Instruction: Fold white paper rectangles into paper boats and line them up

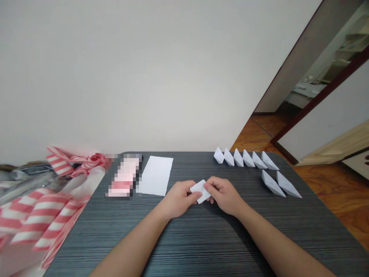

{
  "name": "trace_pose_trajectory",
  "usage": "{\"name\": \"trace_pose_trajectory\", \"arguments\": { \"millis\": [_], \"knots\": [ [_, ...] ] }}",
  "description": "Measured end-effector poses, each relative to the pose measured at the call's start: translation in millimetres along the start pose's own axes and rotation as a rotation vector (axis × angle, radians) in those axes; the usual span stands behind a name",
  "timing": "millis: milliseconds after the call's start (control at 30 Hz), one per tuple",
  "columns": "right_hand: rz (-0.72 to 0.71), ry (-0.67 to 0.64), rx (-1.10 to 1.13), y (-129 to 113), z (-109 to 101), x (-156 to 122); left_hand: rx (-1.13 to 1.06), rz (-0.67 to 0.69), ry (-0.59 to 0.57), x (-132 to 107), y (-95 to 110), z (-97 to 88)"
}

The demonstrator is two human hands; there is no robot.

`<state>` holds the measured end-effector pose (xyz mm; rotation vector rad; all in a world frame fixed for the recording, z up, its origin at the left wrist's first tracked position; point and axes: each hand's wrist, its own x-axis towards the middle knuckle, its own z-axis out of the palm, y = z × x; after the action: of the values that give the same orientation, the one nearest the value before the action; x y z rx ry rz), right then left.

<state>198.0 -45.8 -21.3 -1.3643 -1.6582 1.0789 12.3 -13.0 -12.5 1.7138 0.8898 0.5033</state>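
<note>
A small folded piece of white paper (200, 190) is held above the dark table between both hands. My left hand (181, 199) pinches its left corner, thumb on top. My right hand (225, 194) grips the right side, with the thumb pressed on the upper face and the fingers curled beneath. To the left of my hands lies a flat sheet of white paper (156, 175) with an uneven right edge. Several folded white paper boats (238, 157) stand in a row at the table's back right, and two more paper boats (273, 184) sit just in front of them.
A pixelated phone-like object (123, 176) lies at the table's left. The dark wood-grained table (184, 246) meets a white wall (161, 77) behind. Red-and-white striped fabric (43, 215) is heaped beyond the left edge. On the right are wooden flooring (325, 181) and an opening to another room.
</note>
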Motion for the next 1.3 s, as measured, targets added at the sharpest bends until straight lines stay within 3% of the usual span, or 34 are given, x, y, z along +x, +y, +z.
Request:
{"name": "trace_pose_trajectory", "arguments": {
  "millis": [300,767,1067,1300],
  "knots": [
    [-0.045,0.021,-0.04,-4.3,-1.1,2.5,0.135,0.054,0.007,-0.8,1.7,0.4],
    [-0.131,0.066,-0.103,-8.4,-1.6,3.8,0.127,0.042,0.002,-0.5,3.4,1.0],
    [0.018,0.016,-0.025,0.9,-2.6,2.3,-0.228,-0.039,0.043,3.9,-1.6,2.0],
    [-0.028,-0.002,-0.113,-1.5,-4.8,0.2,-0.265,-0.043,0.074,6.1,-5.4,2.0]
  ]
}}
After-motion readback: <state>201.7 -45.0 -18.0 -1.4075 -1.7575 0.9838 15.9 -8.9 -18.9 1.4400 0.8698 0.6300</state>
